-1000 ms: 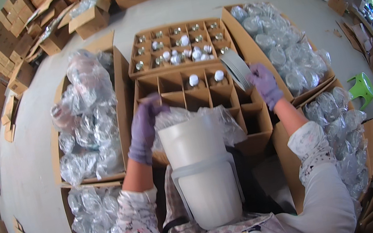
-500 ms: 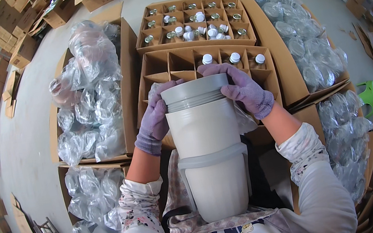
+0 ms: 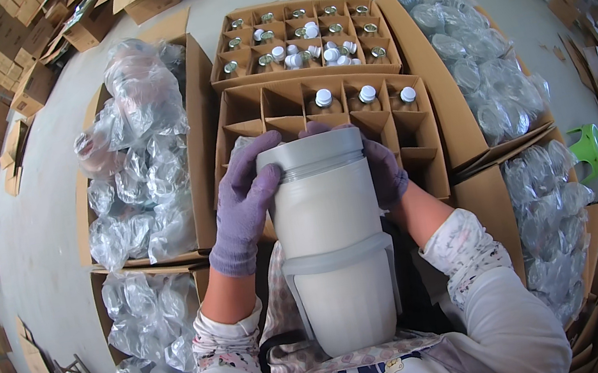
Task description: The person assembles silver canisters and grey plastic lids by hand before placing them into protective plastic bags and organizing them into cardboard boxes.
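Note:
A tall cream jar (image 3: 325, 210) with a wide grey screw lid (image 3: 310, 151) stands upright against my front. A grey carrying handle (image 3: 336, 254) hangs round its middle. My left hand (image 3: 240, 200), in a purple knitted glove, grips the lid's left side with the thumb on its rim. My right hand (image 3: 386, 168), gloved alike, wraps round the far right side of the lid, so most of its fingers are hidden. The lid sits low over the jar's neck.
Ahead, a divided carton (image 3: 428, 129) holds several white-capped bottles (image 3: 366, 98); a second divided carton (image 3: 218, 83) with bottles and loose caps lies beyond. Cartons of plastic-wrapped clear containers (image 3: 143, 177) flank me on both sides. A green stool (image 3: 588, 152) stands at right.
The lid has come down over the jar's neck, covering most of the thread that showed before. My right hand has moved round behind the lid; my left hand has shifted slightly.

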`<state>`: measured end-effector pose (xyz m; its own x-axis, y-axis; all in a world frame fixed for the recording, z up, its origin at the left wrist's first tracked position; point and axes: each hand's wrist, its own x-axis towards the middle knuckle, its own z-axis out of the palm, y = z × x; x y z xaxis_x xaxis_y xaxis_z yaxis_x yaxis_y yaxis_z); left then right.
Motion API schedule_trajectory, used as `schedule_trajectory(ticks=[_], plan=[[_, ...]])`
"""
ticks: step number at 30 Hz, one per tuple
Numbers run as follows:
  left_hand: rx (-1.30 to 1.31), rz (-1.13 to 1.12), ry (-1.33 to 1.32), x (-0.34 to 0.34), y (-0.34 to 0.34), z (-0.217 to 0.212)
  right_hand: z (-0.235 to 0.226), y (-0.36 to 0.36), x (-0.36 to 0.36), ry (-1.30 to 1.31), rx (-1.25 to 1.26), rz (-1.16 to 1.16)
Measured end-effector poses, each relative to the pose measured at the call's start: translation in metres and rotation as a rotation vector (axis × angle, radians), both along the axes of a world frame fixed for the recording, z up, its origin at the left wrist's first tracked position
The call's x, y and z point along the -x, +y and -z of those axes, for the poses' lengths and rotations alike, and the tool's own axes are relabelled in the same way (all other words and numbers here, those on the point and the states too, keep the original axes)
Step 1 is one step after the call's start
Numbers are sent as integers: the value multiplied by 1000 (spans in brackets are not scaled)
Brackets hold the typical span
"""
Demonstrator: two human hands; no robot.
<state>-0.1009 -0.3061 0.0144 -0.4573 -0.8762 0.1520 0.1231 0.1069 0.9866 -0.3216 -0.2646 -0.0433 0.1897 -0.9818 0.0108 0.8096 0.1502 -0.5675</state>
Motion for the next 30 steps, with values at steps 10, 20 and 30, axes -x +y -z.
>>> schedule_trajectory(ticks=[10, 20, 30], plan=[[-465, 304, 899, 32, -28, 75, -116, 2, 0, 1353, 596, 406], [350, -12, -409, 2, -3, -27, -6, -6, 1, 243, 122, 92], [-289, 65, 552, -1, -27, 105, -121, 4, 2, 921, 585, 279]])
